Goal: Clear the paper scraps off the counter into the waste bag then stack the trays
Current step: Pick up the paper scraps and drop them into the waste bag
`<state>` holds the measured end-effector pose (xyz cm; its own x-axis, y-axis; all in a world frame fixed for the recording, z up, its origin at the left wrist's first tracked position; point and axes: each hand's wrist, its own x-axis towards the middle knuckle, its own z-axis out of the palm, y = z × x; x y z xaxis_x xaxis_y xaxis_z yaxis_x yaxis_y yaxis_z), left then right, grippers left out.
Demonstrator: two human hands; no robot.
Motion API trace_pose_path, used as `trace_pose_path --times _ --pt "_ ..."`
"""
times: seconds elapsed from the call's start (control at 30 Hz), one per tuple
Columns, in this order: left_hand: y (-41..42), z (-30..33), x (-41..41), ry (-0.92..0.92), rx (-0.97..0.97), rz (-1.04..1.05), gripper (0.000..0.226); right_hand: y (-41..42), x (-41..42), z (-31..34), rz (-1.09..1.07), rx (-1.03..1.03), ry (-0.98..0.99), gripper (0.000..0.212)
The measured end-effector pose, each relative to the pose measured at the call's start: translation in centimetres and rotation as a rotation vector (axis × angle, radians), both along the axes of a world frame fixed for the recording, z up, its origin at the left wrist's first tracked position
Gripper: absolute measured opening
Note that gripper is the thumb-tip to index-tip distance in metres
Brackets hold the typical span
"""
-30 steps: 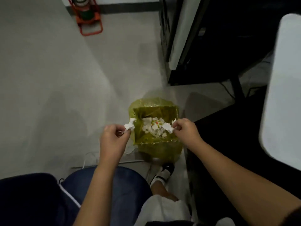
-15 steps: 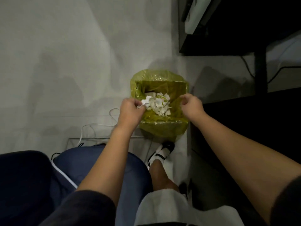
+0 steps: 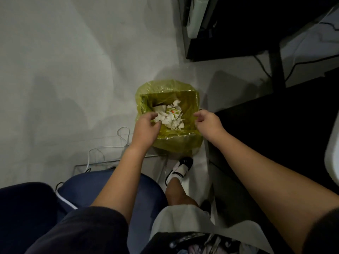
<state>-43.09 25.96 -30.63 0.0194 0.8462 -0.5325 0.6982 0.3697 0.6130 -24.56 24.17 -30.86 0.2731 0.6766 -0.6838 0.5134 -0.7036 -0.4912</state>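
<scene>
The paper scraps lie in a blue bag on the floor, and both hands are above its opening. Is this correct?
Not quite: the bag is yellow-green, not blue, as the head view shows. The scraps do lie in it on the floor, and the left hand and right hand are above its opening.

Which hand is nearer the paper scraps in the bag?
Left. The left hand is over the bag's near-left rim, fingertips right at the paper scraps. The right hand is over the right rim of the waste bag, apart from them.
</scene>
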Motion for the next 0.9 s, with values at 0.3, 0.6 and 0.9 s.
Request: trace_pose_path --times 0.3,0.6,0.9 --pt "-1.8 5.4 0.7 -0.105 0.087 -0.041 0.023 -2.5 -0.1 7.2 0.023 0.16 0.06 0.03" --pt "-5.6 15.5 4.0 -0.231 0.356 -0.084 0.019 -9.3 1.1 20.0 0.03 0.44 0.178 0.029" --pt "-14.7 26.2 10.6 -0.432 0.552 -0.226 0.017 -22.7 5.9 29.4 -0.302 0.72 0.243 0.023"
